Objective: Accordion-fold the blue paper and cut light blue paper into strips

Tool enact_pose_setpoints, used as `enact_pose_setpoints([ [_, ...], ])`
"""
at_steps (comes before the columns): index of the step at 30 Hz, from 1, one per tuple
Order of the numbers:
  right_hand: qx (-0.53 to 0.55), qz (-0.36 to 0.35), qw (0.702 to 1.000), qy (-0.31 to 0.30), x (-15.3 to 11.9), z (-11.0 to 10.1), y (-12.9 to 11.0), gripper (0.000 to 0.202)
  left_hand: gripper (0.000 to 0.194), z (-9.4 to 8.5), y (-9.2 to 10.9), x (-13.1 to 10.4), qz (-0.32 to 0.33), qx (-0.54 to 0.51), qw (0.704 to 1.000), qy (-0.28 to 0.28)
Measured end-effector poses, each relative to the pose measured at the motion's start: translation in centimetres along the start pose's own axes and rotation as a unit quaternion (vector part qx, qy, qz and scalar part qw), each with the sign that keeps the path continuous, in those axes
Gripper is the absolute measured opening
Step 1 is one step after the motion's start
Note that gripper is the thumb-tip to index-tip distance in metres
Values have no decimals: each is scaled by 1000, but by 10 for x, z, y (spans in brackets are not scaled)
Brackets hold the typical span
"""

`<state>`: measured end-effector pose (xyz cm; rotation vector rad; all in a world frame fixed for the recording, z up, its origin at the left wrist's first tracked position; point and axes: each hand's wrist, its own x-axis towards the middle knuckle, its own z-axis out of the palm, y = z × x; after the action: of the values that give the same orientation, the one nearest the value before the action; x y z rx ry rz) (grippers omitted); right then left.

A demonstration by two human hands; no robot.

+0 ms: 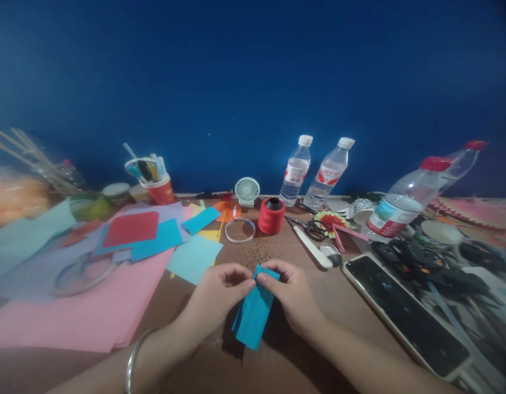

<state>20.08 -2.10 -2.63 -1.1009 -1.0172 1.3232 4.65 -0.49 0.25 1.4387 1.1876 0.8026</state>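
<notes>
Between my two hands is a piece of blue paper (255, 317) with narrow folds along its left side, held above the brown table (195, 355). My left hand (220, 284) pinches its upper left corner between thumb and forefinger. At the top edge, my right hand (294, 290) grips the paper with the thumb in front and the fingers behind. The lower end hangs free and casts a shadow. Small dark specks (257, 253) lie on the table just beyond my fingertips. Behind them stands a spool of red thread (271, 216).
Coloured paper sheets (92, 317) spread over the left side, near a red cup of tools (160, 190). Scissors (314, 229), a white-handled knife (312, 247) and a phone (404, 314) lie to the right. Bottles (296, 169) and a small fan (247, 190) stand along the blue wall.
</notes>
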Motion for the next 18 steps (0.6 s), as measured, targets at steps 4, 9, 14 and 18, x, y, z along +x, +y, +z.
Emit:
enact_pose_setpoints([
  [4,3,1,1000,-4,0,0,1,16,8,0,3,0,7,8,1000,3],
  [9,10,-6,1000,-18,0,1,-1,17,9,-1,3,0,13,24,1000,5],
  [14,14,-12,1000,-17,0,3,-3,14,10,0,2,-2,18,42,999,-7],
  [18,18,-15,999,-33,0,3,-3,13,11,0,3,-1,17,51,998,-19],
])
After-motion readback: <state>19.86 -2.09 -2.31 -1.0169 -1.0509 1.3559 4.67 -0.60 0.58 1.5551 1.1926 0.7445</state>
